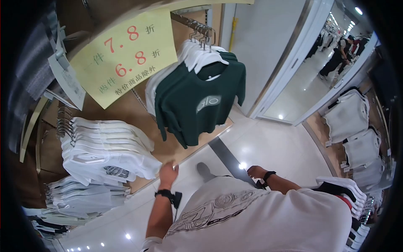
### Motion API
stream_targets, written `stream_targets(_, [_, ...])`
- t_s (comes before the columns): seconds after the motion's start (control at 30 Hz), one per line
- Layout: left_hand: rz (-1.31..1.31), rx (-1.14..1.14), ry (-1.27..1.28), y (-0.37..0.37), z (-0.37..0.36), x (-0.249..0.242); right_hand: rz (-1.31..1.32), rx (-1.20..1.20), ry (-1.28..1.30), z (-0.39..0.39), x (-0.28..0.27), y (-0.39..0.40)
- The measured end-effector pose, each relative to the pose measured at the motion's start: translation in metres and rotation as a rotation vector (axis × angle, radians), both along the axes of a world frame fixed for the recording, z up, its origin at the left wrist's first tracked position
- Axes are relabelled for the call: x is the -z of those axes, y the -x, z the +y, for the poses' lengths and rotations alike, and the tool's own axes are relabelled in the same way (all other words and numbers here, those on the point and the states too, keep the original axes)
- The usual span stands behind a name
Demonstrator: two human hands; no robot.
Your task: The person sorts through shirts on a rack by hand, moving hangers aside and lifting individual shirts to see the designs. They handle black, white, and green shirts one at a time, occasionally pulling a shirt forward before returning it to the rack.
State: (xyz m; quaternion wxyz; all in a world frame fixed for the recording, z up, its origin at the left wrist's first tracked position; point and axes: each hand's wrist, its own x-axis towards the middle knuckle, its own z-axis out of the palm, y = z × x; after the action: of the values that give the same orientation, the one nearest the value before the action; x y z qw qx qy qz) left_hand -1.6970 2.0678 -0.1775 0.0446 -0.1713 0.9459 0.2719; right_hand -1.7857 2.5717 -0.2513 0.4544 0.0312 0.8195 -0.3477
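My left hand point(168, 174) hangs with its fingers curled in, right at the hem of the white T-shirts point(111, 149) on the lower rail; nothing shows in it. These shirts hang close together on hangers, the front one with a dark print. A black band with a small box on it point(170, 195) is round my left wrist. My right hand point(257, 171) is held low in front of my body, its fingers curled and nothing showing in them. Ahead of both hands hangs a dark green sweatshirt point(210, 98) with pale lettering.
A yellow sign point(126, 59) hangs at upper left. Lower left holds more pale garments point(84, 199). To the right are folded or hung white clothes point(346, 115) and a rack of shirts point(346, 189). A mirror point(323, 71) reflects a person. Pale floor point(268, 143) runs between.
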Motion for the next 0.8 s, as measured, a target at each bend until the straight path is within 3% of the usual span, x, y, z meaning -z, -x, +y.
stream_targets(0.07, [-0.177, 0.006, -0.14, -0.08, 0.012, 0.135, -0.011, -0.112, -0.019, 0.012, -0.019, -0.006])
stream_targets(0.13, [-0.426, 0.358, 0.001, -0.192, 0.025, 0.243, 0.032, -0.22, -0.069, 0.035, -0.002, -0.01])
stream_targets(0.17, [-0.478, 0.559, 0.043, -0.219, 0.045, 0.206, 0.072, -0.339, -0.11, 0.048, 0.012, -0.012])
stream_targets(0.23, [-0.589, 0.517, 0.029, -0.287, 0.044, 0.191, 0.144, -0.386, -0.093, 0.064, 0.016, -0.013])
stream_targets(0.3, [-0.608, 0.47, 0.042, -0.329, 0.04, 0.186, -0.083, -0.087, -0.139, 0.06, -0.015, -0.016])
stream_targets(0.37, [-0.58, 0.43, 0.104, -0.353, 0.031, 0.19, -0.092, -0.109, -0.18, 0.072, 0.007, -0.007])
stream_targets(0.43, [-0.522, 0.362, 0.26, -0.344, 0.023, 0.183, -0.104, -0.446, -0.222, 0.08, 0.046, 0.014])
stream_targets(0.5, [-0.569, 0.181, 0.359, -0.306, 0.008, 0.171, -0.096, -0.357, -0.089, 0.068, 0.033, 0.035])
stream_targets(0.57, [-0.333, 0.023, 0.36, -0.258, 0.003, 0.181, 0.244, -0.637, -0.096, 0.061, 0.051, 0.053])
stream_targets(0.6, [-0.148, -0.206, 0.167, -0.228, 0.001, 0.196, 0.207, -0.442, -0.066, 0.043, 0.027, 0.063])
stream_targets(0.63, [-0.153, -0.161, 0.155, -0.193, 0.006, 0.193, 0.21, -0.384, 0.016, 0.033, 0.006, 0.073])
stream_targets(0.67, [0.057, -0.087, 0.215, -0.157, 0.018, 0.191, 0.25, -0.319, 0.086, 0.029, 0.005, 0.084])
stream_targets(0.7, [-0.033, -0.139, -0.039, -0.113, 0.038, 0.147, 0.289, -0.256, 0.156, 0.03, 0.01, 0.097])
stream_targets(0.73, [0.083, -0.16, -0.103, -0.07, 0.065, 0.103, 0.29, -0.263, 0.162, 0.028, 0.005, 0.106])
stream_targets(0.8, [0.163, -0.112, -0.262, 0.008, 0.108, 0.023, 0.251, -0.03, 0.273, 0.035, -0.007, 0.12])
